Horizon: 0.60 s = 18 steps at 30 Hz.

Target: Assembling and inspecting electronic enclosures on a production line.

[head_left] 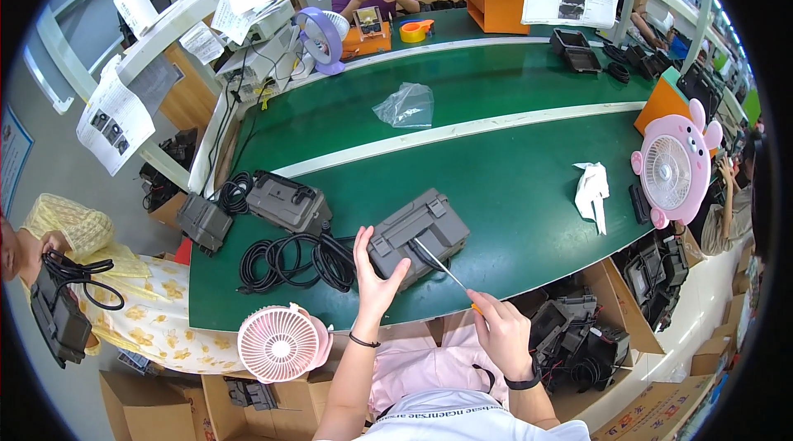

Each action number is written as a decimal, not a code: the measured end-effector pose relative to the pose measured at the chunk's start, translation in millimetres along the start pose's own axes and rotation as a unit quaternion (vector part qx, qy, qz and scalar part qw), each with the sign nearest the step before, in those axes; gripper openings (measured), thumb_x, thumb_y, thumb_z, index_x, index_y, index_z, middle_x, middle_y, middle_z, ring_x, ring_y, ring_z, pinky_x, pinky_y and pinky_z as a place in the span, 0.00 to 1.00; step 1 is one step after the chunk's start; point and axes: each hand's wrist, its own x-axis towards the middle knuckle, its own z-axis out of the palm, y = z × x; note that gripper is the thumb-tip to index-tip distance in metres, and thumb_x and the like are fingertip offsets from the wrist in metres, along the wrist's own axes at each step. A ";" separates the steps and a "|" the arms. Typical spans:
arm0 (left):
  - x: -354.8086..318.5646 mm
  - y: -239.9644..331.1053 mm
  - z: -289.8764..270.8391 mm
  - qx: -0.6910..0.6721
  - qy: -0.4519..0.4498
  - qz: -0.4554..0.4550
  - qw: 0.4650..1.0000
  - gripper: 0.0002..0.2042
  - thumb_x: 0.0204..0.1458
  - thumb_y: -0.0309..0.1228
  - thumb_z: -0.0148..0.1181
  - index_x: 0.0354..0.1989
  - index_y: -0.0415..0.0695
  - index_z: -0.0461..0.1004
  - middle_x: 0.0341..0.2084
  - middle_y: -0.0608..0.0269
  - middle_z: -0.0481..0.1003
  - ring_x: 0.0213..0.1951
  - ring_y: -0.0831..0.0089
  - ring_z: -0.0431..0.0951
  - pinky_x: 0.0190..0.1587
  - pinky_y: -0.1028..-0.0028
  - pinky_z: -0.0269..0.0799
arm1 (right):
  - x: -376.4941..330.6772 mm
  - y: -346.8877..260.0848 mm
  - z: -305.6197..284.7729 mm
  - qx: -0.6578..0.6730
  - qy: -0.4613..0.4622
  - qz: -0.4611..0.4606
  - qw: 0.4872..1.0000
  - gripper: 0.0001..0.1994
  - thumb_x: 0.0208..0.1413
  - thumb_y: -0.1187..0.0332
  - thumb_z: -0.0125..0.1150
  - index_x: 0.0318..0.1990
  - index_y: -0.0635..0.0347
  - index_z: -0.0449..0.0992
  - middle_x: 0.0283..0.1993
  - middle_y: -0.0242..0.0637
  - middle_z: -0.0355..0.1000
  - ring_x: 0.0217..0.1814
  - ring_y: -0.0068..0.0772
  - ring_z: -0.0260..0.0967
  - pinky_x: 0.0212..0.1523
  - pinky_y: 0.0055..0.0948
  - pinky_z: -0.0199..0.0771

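A dark grey plastic case (439,225) with a latch sits tilted on the green table in front of me. My left hand (376,282) rests at its near left side, thumb and fingers spread, seemingly touching it without wrapping round it. My right hand (502,327) grips the orange handle of a screwdriver (450,274). The long metal shaft slants up to the left, its tip at the latch on the case's near side. A coil of black cable (285,263) lies left of my left hand. Beside it stand another grey case (289,201) and a smaller grey case (203,222).
A pink fan (283,343) is at the near table edge, and a rabbit-shaped fan (673,162) at the right. White cloth (591,193) and a plastic bag (406,106) lie on the table. Boxes of grey cases (570,334) stand below. A person (124,292) at left holds a case.
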 end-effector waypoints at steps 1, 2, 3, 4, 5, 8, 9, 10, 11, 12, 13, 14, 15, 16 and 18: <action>-0.2 -1.3 0.5 0.001 0.003 0.006 1.000 0.41 0.43 0.33 0.72 0.66 0.44 0.56 0.67 0.46 0.52 0.67 0.52 0.54 0.68 0.58 0.49 | -0.1 -0.9 -0.1 -0.018 0.008 -0.007 1.000 0.20 0.48 0.77 0.63 0.51 0.55 0.75 0.42 0.39 0.77 0.33 0.38 0.75 0.34 0.33 0.76; -0.5 -2.2 0.8 0.000 0.002 0.005 1.000 0.41 0.43 0.33 0.72 0.66 0.44 0.56 0.67 0.46 0.52 0.67 0.52 0.54 0.68 0.58 0.49 | -0.3 -1.5 -0.3 -0.020 0.005 -0.006 1.000 0.20 0.48 0.77 0.63 0.51 0.55 0.75 0.42 0.39 0.77 0.33 0.38 0.75 0.34 0.33 0.76; -0.4 -2.7 0.8 -0.016 0.003 -0.002 1.000 0.40 0.43 0.33 0.72 0.66 0.44 0.56 0.66 0.46 0.53 0.67 0.53 0.54 0.68 0.58 0.49 | -0.6 -2.2 -0.2 -0.030 0.004 -0.006 1.000 0.20 0.48 0.77 0.64 0.51 0.55 0.75 0.42 0.39 0.77 0.33 0.38 0.75 0.34 0.33 0.76; -0.6 -2.9 0.9 -0.032 0.003 -0.012 0.999 0.40 0.43 0.32 0.72 0.65 0.44 0.57 0.66 0.47 0.53 0.67 0.53 0.55 0.68 0.59 0.49 | -0.8 -2.6 0.3 -0.038 0.000 -0.006 0.999 0.20 0.48 0.77 0.64 0.51 0.55 0.75 0.42 0.39 0.78 0.34 0.39 0.75 0.34 0.33 0.76; -0.6 -2.8 0.7 -0.033 0.003 -0.009 0.999 0.40 0.43 0.32 0.72 0.65 0.44 0.57 0.66 0.47 0.53 0.67 0.53 0.55 0.68 0.59 0.49 | -1.0 -2.6 1.0 -0.041 0.003 -0.005 0.999 0.20 0.48 0.77 0.64 0.51 0.55 0.75 0.42 0.39 0.78 0.34 0.39 0.75 0.34 0.33 0.76; 0.0 -1.4 0.3 -0.021 0.003 0.005 1.000 0.39 0.43 0.32 0.72 0.65 0.44 0.58 0.66 0.47 0.53 0.67 0.53 0.55 0.68 0.59 0.50 | -1.9 -1.0 4.6 0.033 -0.003 0.007 0.999 0.20 0.48 0.78 0.63 0.52 0.56 0.75 0.40 0.41 0.78 0.33 0.39 0.75 0.34 0.34 0.77; 0.1 -0.7 0.0 -0.022 0.001 0.004 1.000 0.39 0.43 0.32 0.72 0.65 0.44 0.58 0.66 0.47 0.53 0.67 0.54 0.55 0.68 0.59 0.50 | -2.7 -0.2 5.7 0.063 -0.013 0.014 0.998 0.20 0.49 0.78 0.62 0.52 0.57 0.75 0.39 0.42 0.78 0.32 0.40 0.76 0.34 0.33 0.76; 0.2 -0.1 -0.5 -0.022 0.000 0.001 1.000 0.39 0.42 0.31 0.72 0.65 0.44 0.59 0.66 0.47 0.53 0.67 0.54 0.55 0.68 0.59 0.50 | -3.8 1.0 6.5 0.094 -0.023 0.020 0.995 0.20 0.51 0.77 0.62 0.53 0.59 0.74 0.38 0.44 0.78 0.32 0.40 0.76 0.33 0.32 0.76; 0.7 0.3 -1.1 -0.023 0.000 0.002 1.000 0.39 0.42 0.31 0.72 0.65 0.44 0.59 0.66 0.47 0.53 0.67 0.54 0.55 0.68 0.59 0.50 | -4.0 2.6 8.1 0.094 -0.023 0.019 0.995 0.20 0.51 0.77 0.62 0.53 0.59 0.74 0.38 0.44 0.78 0.32 0.40 0.76 0.33 0.32 0.76; 1.2 0.6 -1.8 -0.027 -0.003 0.001 1.000 0.39 0.42 0.31 0.72 0.65 0.44 0.59 0.66 0.48 0.53 0.67 0.54 0.55 0.68 0.59 0.50 | -3.9 4.6 9.6 0.149 -0.038 0.042 0.987 0.19 0.52 0.77 0.61 0.53 0.60 0.74 0.36 0.43 0.78 0.30 0.36 0.76 0.32 0.30 0.75; 1.8 0.6 -2.7 -0.032 -0.007 -0.004 0.999 0.39 0.42 0.31 0.72 0.65 0.44 0.59 0.66 0.48 0.53 0.67 0.55 0.55 0.68 0.59 0.50 | -4.0 6.8 10.8 0.203 -0.052 0.065 0.976 0.18 0.54 0.76 0.61 0.54 0.61 0.73 0.35 0.41 0.78 0.29 0.33 0.75 0.31 0.28 0.75; 2.7 0.4 -3.3 -0.033 -0.006 0.000 0.999 0.39 0.42 0.31 0.72 0.65 0.44 0.59 0.66 0.48 0.53 0.67 0.55 0.55 0.68 0.59 0.50 | -3.7 9.4 11.8 0.203 -0.051 0.066 0.976 0.18 0.54 0.76 0.61 0.54 0.61 0.73 0.35 0.41 0.78 0.29 0.33 0.75 0.31 0.28 0.75; 3.5 0.0 -4.3 -0.029 -0.010 0.002 1.000 0.39 0.42 0.31 0.72 0.65 0.45 0.59 0.66 0.48 0.53 0.67 0.55 0.55 0.68 0.59 0.50 | -3.6 11.9 12.5 0.263 -0.095 0.107 0.954 0.18 0.56 0.75 0.60 0.56 0.61 0.72 0.37 0.42 0.78 0.30 0.32 0.76 0.31 0.28 0.75; 4.1 -0.5 -4.8 -0.025 -0.013 0.003 1.000 0.39 0.42 0.31 0.71 0.65 0.45 0.59 0.66 0.49 0.54 0.67 0.55 0.55 0.68 0.60 0.50 | -3.7 14.2 13.0 0.322 -0.138 0.147 0.925 0.19 0.58 0.73 0.60 0.58 0.60 0.70 0.40 0.43 0.78 0.30 0.32 0.76 0.31 0.28 0.75; 4.8 -1.6 -4.7 -0.032 -0.012 0.004 0.999 0.39 0.42 0.31 0.71 0.65 0.45 0.59 0.66 0.49 0.54 0.67 0.55 0.55 0.68 0.59 0.50 | -3.2 18.4 14.0 0.457 -0.170 0.234 0.841 0.19 0.60 0.73 0.58 0.60 0.60 0.69 0.40 0.41 0.78 0.27 0.25 0.71 0.28 0.24 0.71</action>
